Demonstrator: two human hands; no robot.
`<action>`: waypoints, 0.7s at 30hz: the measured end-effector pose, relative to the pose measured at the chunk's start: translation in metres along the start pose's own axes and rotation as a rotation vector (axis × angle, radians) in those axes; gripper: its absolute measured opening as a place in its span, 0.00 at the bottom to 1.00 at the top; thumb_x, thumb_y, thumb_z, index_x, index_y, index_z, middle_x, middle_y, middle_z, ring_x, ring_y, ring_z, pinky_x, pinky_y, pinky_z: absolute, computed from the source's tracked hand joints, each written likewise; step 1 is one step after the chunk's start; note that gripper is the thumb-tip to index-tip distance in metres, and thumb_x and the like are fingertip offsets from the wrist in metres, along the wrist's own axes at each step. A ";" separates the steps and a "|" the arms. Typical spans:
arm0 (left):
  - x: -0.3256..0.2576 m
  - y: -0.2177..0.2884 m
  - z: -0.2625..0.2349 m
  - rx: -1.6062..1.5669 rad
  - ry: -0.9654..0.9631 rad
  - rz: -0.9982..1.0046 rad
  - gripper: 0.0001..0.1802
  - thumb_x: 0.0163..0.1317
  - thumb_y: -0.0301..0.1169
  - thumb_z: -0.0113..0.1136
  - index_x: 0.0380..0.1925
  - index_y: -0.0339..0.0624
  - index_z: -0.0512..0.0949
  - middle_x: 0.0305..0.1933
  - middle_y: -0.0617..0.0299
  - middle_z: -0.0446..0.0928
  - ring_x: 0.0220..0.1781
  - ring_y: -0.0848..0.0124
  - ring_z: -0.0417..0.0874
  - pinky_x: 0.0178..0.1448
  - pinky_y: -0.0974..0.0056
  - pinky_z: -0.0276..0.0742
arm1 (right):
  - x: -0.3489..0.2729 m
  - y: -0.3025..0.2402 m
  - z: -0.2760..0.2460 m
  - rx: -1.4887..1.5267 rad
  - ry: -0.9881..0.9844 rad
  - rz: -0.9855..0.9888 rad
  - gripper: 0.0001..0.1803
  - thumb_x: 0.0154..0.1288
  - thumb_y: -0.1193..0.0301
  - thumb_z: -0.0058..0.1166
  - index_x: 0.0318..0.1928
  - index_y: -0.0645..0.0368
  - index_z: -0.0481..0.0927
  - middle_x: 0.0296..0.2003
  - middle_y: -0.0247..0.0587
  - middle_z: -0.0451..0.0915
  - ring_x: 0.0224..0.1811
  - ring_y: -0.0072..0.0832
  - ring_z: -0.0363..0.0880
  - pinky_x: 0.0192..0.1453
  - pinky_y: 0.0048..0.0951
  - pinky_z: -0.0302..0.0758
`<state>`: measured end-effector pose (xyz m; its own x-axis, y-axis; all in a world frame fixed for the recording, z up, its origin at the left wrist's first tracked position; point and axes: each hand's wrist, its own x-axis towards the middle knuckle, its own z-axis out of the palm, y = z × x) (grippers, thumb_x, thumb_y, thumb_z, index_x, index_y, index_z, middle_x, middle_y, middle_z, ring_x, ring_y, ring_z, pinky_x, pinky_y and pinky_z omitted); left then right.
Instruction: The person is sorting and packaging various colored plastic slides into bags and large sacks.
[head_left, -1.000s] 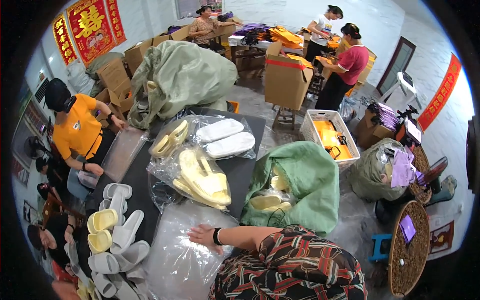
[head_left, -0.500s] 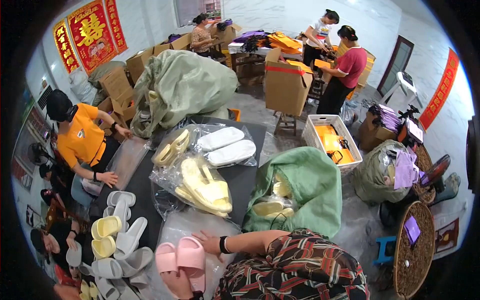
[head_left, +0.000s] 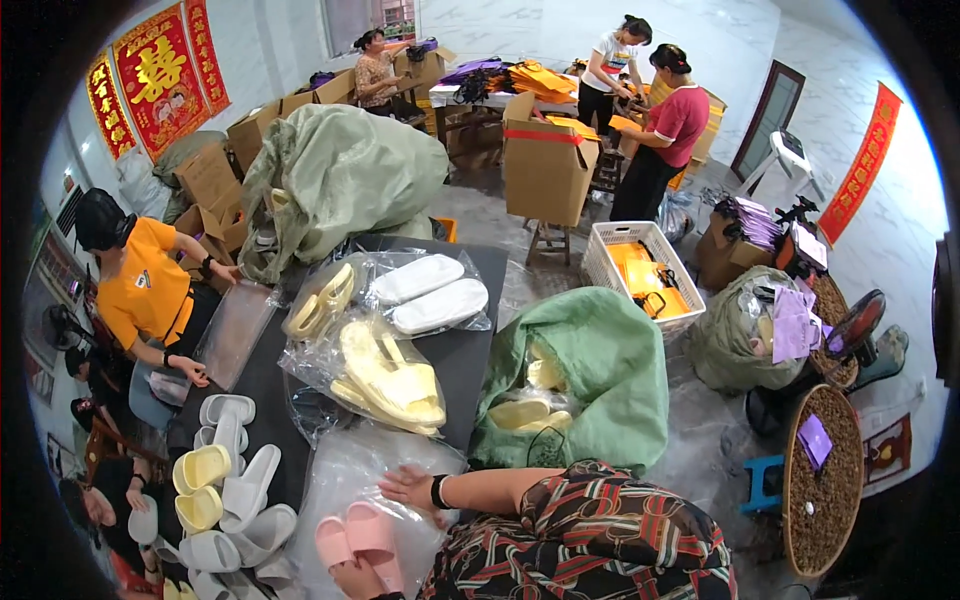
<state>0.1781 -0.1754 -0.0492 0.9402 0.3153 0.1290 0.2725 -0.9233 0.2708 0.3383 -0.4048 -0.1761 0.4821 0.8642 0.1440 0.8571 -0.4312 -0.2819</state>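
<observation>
A pair of pink slippers is gripped in my left hand near the lower edge, with the fingers partly hidden by the slippers. The slippers lie over a stack of clear plastic bags on the dark table. My right hand rests on these bags with its fingers spread, just beyond the slippers, and holds nothing. Farther up the table lie bagged slippers: a cream-yellow pair, a white pair and another yellow pair. Loose white and yellow slippers are heaped to the left.
A green sack with bagged slippers stands right of the table; a larger pale-green sack is beyond it. Across the table a co-worker in orange handles a clear bag. A white crate and round woven tray are at the right.
The view has shifted a little. My left hand has drawn the pink slippers slightly nearer to me; my right hand stays spread on the bags.
</observation>
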 end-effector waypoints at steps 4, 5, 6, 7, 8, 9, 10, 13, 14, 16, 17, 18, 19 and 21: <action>-0.024 -0.039 -0.030 0.168 -0.075 -0.130 0.15 0.59 0.34 0.55 0.32 0.30 0.81 0.30 0.39 0.80 0.36 0.42 0.79 0.45 0.44 0.73 | 0.008 0.000 0.012 -0.377 0.573 -0.046 0.96 -0.04 0.44 0.76 0.75 0.60 0.35 0.77 0.48 0.33 0.79 0.49 0.26 0.78 0.57 0.33; -0.027 -0.045 -0.030 0.092 -0.066 -0.182 0.16 0.58 0.35 0.56 0.32 0.29 0.81 0.32 0.37 0.81 0.38 0.39 0.78 0.48 0.42 0.72 | 0.003 0.002 0.006 -0.337 0.560 -0.056 0.96 -0.04 0.45 0.76 0.75 0.60 0.35 0.77 0.48 0.33 0.79 0.49 0.26 0.78 0.57 0.33; -0.026 -0.050 -0.025 0.087 -0.070 -0.166 0.16 0.58 0.35 0.56 0.32 0.29 0.81 0.32 0.37 0.81 0.38 0.39 0.78 0.48 0.42 0.72 | -0.004 0.004 0.000 -0.345 0.559 -0.042 0.96 -0.04 0.45 0.76 0.75 0.60 0.35 0.77 0.48 0.33 0.79 0.49 0.26 0.78 0.57 0.33; -0.030 -0.051 -0.031 0.069 -0.016 -0.165 0.16 0.58 0.35 0.56 0.32 0.29 0.81 0.33 0.37 0.81 0.38 0.38 0.78 0.49 0.42 0.72 | 0.002 -0.008 -0.025 -0.156 0.084 0.010 0.68 0.30 0.51 0.59 0.75 0.56 0.40 0.77 0.43 0.36 0.79 0.46 0.30 0.78 0.58 0.36; -0.032 -0.044 -0.042 0.049 0.044 -0.154 0.16 0.58 0.35 0.56 0.32 0.29 0.82 0.33 0.37 0.80 0.39 0.38 0.78 0.49 0.42 0.72 | 0.008 -0.015 -0.044 0.021 -0.387 0.063 0.40 0.64 0.56 0.41 0.74 0.52 0.45 0.78 0.39 0.38 0.80 0.43 0.34 0.77 0.59 0.38; -0.030 -0.031 -0.053 0.024 0.100 -0.132 0.16 0.58 0.35 0.56 0.32 0.29 0.82 0.33 0.36 0.80 0.39 0.37 0.78 0.49 0.42 0.72 | 0.011 -0.017 -0.055 0.020 -0.383 0.058 0.40 0.64 0.56 0.41 0.74 0.52 0.45 0.78 0.39 0.38 0.80 0.43 0.34 0.77 0.59 0.38; -0.028 -0.012 -0.059 -0.007 0.146 -0.097 0.17 0.58 0.35 0.56 0.32 0.29 0.82 0.34 0.36 0.80 0.39 0.37 0.78 0.50 0.42 0.72 | 0.005 -0.015 -0.057 0.012 -0.395 0.046 0.45 0.61 0.52 0.45 0.74 0.53 0.45 0.78 0.40 0.38 0.80 0.44 0.34 0.77 0.59 0.37; -0.027 0.023 -0.075 -0.096 0.286 -0.013 0.17 0.58 0.36 0.56 0.32 0.28 0.82 0.35 0.35 0.80 0.40 0.36 0.77 0.50 0.42 0.71 | 0.002 -0.009 -0.060 0.039 -0.410 0.057 0.58 0.48 0.43 0.55 0.74 0.56 0.44 0.77 0.43 0.37 0.80 0.46 0.33 0.77 0.60 0.36; -0.030 0.021 -0.077 -0.119 0.339 0.004 0.17 0.58 0.36 0.56 0.31 0.28 0.82 0.35 0.35 0.80 0.40 0.35 0.77 0.51 0.42 0.71 | 0.006 -0.010 -0.060 0.071 -0.409 0.067 0.67 0.39 0.38 0.60 0.74 0.57 0.44 0.77 0.45 0.37 0.80 0.47 0.32 0.77 0.60 0.36; -0.038 0.021 -0.079 -0.007 -0.142 -0.092 0.18 0.57 0.33 0.56 0.39 0.27 0.81 0.43 0.32 0.78 0.48 0.35 0.75 0.57 0.43 0.70 | 0.003 -0.011 -0.057 0.052 -0.412 0.053 0.66 0.39 0.38 0.60 0.74 0.57 0.44 0.77 0.45 0.37 0.79 0.47 0.33 0.77 0.60 0.36; -0.049 0.019 -0.066 -0.085 -0.115 -0.113 0.20 0.56 0.32 0.55 0.46 0.29 0.80 0.50 0.31 0.76 0.54 0.35 0.73 0.60 0.43 0.68 | 0.011 -0.019 -0.060 0.028 -0.409 0.022 0.66 0.40 0.38 0.59 0.74 0.57 0.44 0.77 0.45 0.37 0.79 0.47 0.33 0.77 0.61 0.36; -0.055 0.024 -0.051 -0.095 -0.147 -0.123 0.21 0.55 0.32 0.55 0.47 0.30 0.79 0.51 0.32 0.76 0.54 0.35 0.74 0.60 0.44 0.68 | 0.010 -0.017 -0.054 0.026 -0.408 0.025 0.66 0.40 0.38 0.59 0.74 0.57 0.44 0.77 0.45 0.37 0.79 0.47 0.33 0.77 0.61 0.36; -0.055 0.028 -0.039 -0.108 -0.188 -0.118 0.22 0.55 0.32 0.56 0.49 0.31 0.79 0.52 0.34 0.76 0.54 0.36 0.74 0.60 0.45 0.68 | 0.006 -0.011 -0.050 0.098 -0.352 0.042 0.80 0.19 0.40 0.67 0.75 0.58 0.39 0.77 0.47 0.34 0.79 0.48 0.29 0.77 0.59 0.34; -0.059 0.024 -0.033 -0.119 -0.163 -0.060 0.22 0.54 0.33 0.56 0.48 0.32 0.79 0.51 0.35 0.77 0.54 0.37 0.74 0.60 0.45 0.68 | -0.001 -0.001 -0.043 0.163 -0.290 0.073 0.95 -0.02 0.43 0.76 0.75 0.59 0.35 0.77 0.49 0.31 0.79 0.48 0.26 0.78 0.58 0.32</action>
<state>0.1220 -0.2087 -0.0192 0.9461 0.3207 -0.0443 0.3123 -0.8682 0.3856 0.3452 -0.4166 -0.1349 0.4499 0.8802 -0.1512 0.7706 -0.4682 -0.4324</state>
